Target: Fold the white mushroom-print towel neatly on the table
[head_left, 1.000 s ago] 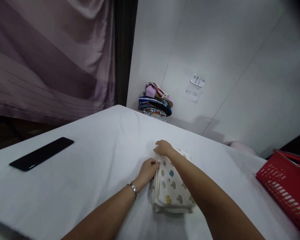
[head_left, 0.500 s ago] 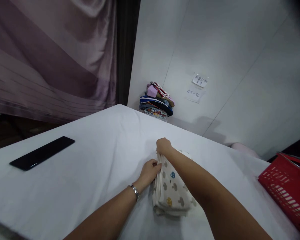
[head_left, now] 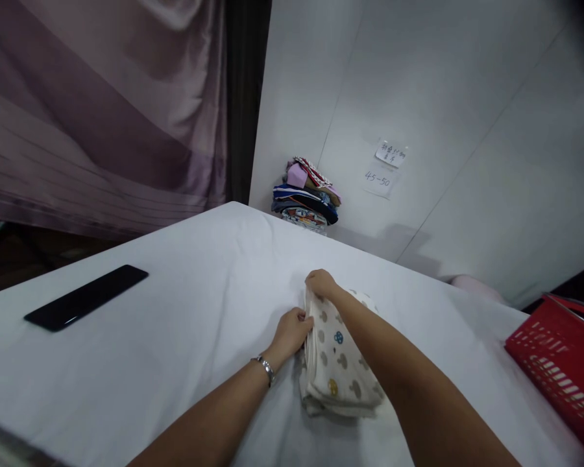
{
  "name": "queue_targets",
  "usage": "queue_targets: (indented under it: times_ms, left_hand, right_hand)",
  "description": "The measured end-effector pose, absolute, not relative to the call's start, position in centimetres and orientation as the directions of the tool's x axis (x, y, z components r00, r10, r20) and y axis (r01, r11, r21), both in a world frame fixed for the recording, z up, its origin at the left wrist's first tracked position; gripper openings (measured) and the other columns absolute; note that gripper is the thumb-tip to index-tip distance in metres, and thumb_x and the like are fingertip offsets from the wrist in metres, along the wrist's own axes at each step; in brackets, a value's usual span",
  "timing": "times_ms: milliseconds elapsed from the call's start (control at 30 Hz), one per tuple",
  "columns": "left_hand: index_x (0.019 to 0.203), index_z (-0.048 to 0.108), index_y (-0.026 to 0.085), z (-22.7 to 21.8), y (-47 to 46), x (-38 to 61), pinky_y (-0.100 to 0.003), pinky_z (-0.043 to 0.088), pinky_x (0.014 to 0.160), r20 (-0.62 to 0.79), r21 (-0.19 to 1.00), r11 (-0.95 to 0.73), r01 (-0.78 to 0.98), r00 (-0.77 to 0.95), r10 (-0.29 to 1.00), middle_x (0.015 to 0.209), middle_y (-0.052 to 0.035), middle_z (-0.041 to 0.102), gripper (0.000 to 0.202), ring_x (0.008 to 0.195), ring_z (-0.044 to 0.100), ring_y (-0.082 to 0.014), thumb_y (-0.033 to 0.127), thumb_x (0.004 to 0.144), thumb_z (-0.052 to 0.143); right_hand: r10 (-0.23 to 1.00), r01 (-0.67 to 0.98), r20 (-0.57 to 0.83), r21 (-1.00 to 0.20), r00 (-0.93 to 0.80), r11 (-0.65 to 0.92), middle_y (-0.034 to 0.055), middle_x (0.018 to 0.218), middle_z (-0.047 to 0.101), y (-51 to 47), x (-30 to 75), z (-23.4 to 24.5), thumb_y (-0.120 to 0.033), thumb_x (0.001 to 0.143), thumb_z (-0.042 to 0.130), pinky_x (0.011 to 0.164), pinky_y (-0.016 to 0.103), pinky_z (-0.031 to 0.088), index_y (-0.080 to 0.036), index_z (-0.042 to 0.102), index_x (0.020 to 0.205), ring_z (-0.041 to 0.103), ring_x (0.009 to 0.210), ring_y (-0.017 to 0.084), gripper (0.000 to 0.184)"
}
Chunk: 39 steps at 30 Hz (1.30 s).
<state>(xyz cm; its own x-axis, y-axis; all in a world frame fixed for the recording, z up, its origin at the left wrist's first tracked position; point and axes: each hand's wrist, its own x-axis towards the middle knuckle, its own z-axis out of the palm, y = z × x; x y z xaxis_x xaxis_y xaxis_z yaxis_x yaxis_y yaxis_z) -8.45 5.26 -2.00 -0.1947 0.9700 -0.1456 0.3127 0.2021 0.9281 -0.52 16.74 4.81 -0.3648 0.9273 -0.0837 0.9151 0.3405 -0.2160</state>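
Observation:
A folded cream cloth (head_left: 338,376) with grey, blue and yellow mushroom prints lies on the white-covered table (head_left: 175,363). Its left edge shows several stacked layers. My left hand (head_left: 292,332), with a silver bracelet at the wrist, pinches that edge about halfway along. At the far left corner, my right hand (head_left: 321,283) is closed on the cloth, fingers curled over it. The right forearm crosses above the cloth and hides part of its right side. Whether the cloth is a garment or a blanket I cannot tell.
A stack of folded clothes (head_left: 305,194) stands at the table's far corner by the wall. On the left lies a flat black slab, phone-like (head_left: 87,298). A red plastic basket (head_left: 559,363) is at the right edge. Handwritten paper notes (head_left: 382,178) hang on the wall.
The cloth's near end has shifted slightly right. Both hands keep their hold on its left edge, almost in the same place.

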Motion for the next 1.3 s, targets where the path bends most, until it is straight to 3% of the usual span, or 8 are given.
queue_targets:
  times_ms: [100, 167, 233, 367, 467, 600, 867, 1300]
  left_hand:
    - [0.089, 0.059, 0.015, -2.1, 5.4, -8.5, -0.021, 0.037, 0.050, -0.134, 0.930, 0.195, 0.312, -0.207, 0.969, 0.071, -0.0032, 0.063, 0.023, 0.058, 0.055, -0.0127, 0.029, 0.072, 0.055]
    - [0.090, 0.058, 0.015, -2.1, 5.4, -8.6, -0.020, 0.037, 0.049, -0.151, 0.928, 0.206, 0.311, -0.191, 0.970, 0.072, -0.0031, 0.063, 0.023, 0.057, 0.054, -0.0121, 0.028, 0.072, 0.054]
    - [0.090, 0.058, 0.015, -2.0, 5.5, -8.6, -0.020, 0.037, 0.047, -0.179, 0.922, 0.228, 0.313, -0.179, 0.967, 0.073, -0.0028, 0.062, 0.021, 0.054, 0.054, -0.0109, 0.027, 0.073, 0.053]
    - [0.092, 0.056, 0.015, -1.9, 5.4, -8.5, -0.018, 0.036, 0.040, -0.239, 0.913, 0.274, 0.302, -0.148, 0.960, 0.074, -0.0018, 0.062, 0.023, 0.046, 0.050, -0.0084, 0.027, 0.074, 0.051]
    - [0.095, 0.055, 0.015, -1.9, 5.4, -8.5, -0.017, 0.035, 0.037, -0.246, 0.915, 0.279, 0.291, -0.147, 0.958, 0.076, -0.0017, 0.061, 0.025, 0.045, 0.049, -0.0079, 0.028, 0.075, 0.051]
    - [0.094, 0.055, 0.015, -1.8, 5.4, -8.5, -0.018, 0.035, 0.036, -0.234, 0.920, 0.269, 0.284, -0.151, 0.960, 0.073, -0.0014, 0.060, 0.024, 0.045, 0.050, -0.0087, 0.028, 0.075, 0.051]
    - [0.095, 0.055, 0.014, -1.5, 5.3, -8.6, -0.018, 0.036, 0.036, -0.232, 0.926, 0.261, 0.272, -0.135, 0.963, 0.072, -0.0011, 0.061, 0.026, 0.043, 0.049, -0.0079, 0.029, 0.074, 0.052]
    - [0.090, 0.054, 0.015, -0.9, 5.4, -8.7, -0.018, 0.036, 0.036, -0.255, 0.940, 0.269, 0.207, -0.096, 0.962, 0.060, 0.0031, 0.054, 0.018, 0.041, 0.047, -0.0078, 0.026, 0.076, 0.053]
  right_hand:
    - [0.924, 0.893, 0.057, -0.243, -0.378, 0.380, 0.0078, 0.117, 0.059, 15.6, 1.6, 4.3, -0.020, 0.086, 0.038, 0.091, 0.026, 0.039, -0.017, 0.054, 0.119, 0.057, 0.102, 0.016, 0.037]
    - [0.890, 0.859, 0.141, -0.234, -0.434, 0.455, 0.0083, 0.132, 0.048, 14.5, 2.6, 3.1, -0.026, 0.089, 0.036, 0.101, 0.030, 0.029, -0.016, 0.047, 0.126, 0.042, 0.121, 0.018, 0.040]
    - [0.859, 0.827, 0.140, -0.231, -0.492, 0.512, 0.0084, 0.136, 0.044, 13.8, 3.1, 1.6, -0.031, 0.090, 0.035, 0.105, 0.035, 0.023, -0.016, 0.044, 0.129, 0.032, 0.128, 0.020, 0.042]
    - [0.854, 0.810, 0.075, -0.286, -0.514, 0.512, 0.0076, 0.135, 0.044, 13.9, 3.3, 0.5, -0.036, 0.093, 0.028, 0.104, 0.041, 0.022, -0.019, 0.043, 0.130, 0.033, 0.128, 0.022, 0.043]
    - [0.871, 0.810, 0.109, -0.328, -0.479, 0.486, 0.0087, 0.136, 0.043, 13.8, 3.9, 1.1, -0.036, 0.094, 0.023, 0.104, 0.039, 0.023, -0.017, 0.045, 0.128, 0.031, 0.130, 0.021, 0.044]
    - [0.846, 0.800, 0.168, -0.275, -0.506, 0.533, 0.0102, 0.143, 0.032, 12.1, 5.3, 0.8, -0.036, 0.093, 0.028, 0.106, 0.044, 0.017, -0.016, 0.040, 0.132, 0.020, 0.134, 0.023, 0.045]
    - [0.838, 0.784, 0.079, -0.318, -0.539, 0.534, 0.0094, 0.145, 0.028, 10.7, 5.6, 0.7, -0.035, 0.092, 0.030, 0.107, 0.045, 0.017, -0.017, 0.036, 0.135, 0.018, 0.135, 0.021, 0.046]
    - [0.806, 0.755, 0.112, -0.295, -0.582, 0.586, 0.0097, 0.144, 0.031, -2.5, 7.4, 1.2, -0.032, 0.091, 0.036, 0.108, 0.046, 0.023, -0.015, 0.035, 0.137, 0.025, 0.133, 0.025, 0.049]
